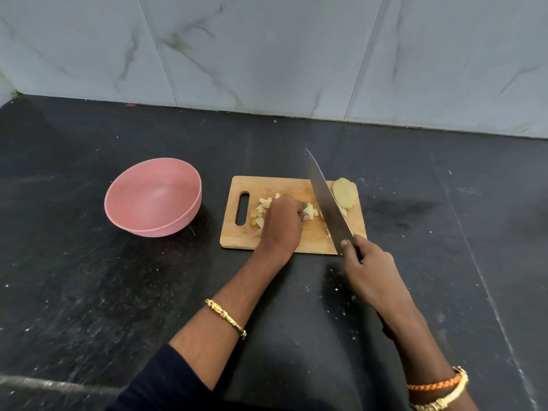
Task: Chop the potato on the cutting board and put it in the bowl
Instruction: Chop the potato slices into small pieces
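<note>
On the rectangular wooden cutting board (pixel 296 185), the left hand (pixel 281 223) curls over a heap of pale chopped potato pieces (pixel 262 210), while a larger uncut potato slab (pixel 344 192) lies at the board's far right corner. The right hand (pixel 367 268) grips the handle of a long steel chef's knife (pixel 326 200), its blade slanting across the board between pieces and slab. The round pink plastic bowl (pixel 154 200) sits apart to the left on the black stone counter (pixel 89 292), bare counter between it and the board's handle-slot edge.

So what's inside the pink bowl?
Nothing shows inside the pink bowl. The cut potato pieces are on the cutting board, partly covered by the left hand.
</note>
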Motion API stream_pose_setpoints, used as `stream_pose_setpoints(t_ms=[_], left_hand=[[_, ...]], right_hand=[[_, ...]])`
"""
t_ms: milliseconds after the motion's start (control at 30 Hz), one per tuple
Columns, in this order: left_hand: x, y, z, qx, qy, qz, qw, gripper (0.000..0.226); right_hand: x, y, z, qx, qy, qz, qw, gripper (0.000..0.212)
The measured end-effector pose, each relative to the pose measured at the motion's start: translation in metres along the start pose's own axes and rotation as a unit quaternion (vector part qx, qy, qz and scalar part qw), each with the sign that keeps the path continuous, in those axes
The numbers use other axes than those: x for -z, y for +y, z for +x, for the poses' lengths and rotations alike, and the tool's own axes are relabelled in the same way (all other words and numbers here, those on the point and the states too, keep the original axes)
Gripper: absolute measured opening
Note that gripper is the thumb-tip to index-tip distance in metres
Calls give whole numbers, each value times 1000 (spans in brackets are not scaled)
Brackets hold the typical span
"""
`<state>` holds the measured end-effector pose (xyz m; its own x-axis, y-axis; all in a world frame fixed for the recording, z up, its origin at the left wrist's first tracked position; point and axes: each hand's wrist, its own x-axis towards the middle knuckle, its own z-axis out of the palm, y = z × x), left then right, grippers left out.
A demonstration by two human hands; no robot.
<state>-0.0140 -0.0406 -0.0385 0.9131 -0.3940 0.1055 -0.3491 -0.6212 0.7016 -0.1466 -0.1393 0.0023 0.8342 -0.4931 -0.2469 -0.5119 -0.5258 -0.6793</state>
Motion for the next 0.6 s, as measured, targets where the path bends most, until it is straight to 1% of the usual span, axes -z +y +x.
stream_pose_setpoints(t_ms=[67,133,300,400,500,600], left_hand=[[-2,0,1,14,-10,8,1000,27],[-2,2,0,2,-5,23,1000,27],[2,4,-2,4,9,9,1000,16],[5,7,-2,19,8,-17,1000,19],[7,8,-1,29,10,-20,999,26],[8,6,1,36,11,-21,999,26]], right_hand=[[-8,-2,0,10,10,6,1000,29],[-15,-2,2,6,14,2,1000,28],[-23,-2,3,6,17,-20,1000,25],[-25,-3,5,13,17,-34,999,21],[-26,-5,7,23,17,-48,998,20],[-26,-8,10,20,18,-67,997,19]])
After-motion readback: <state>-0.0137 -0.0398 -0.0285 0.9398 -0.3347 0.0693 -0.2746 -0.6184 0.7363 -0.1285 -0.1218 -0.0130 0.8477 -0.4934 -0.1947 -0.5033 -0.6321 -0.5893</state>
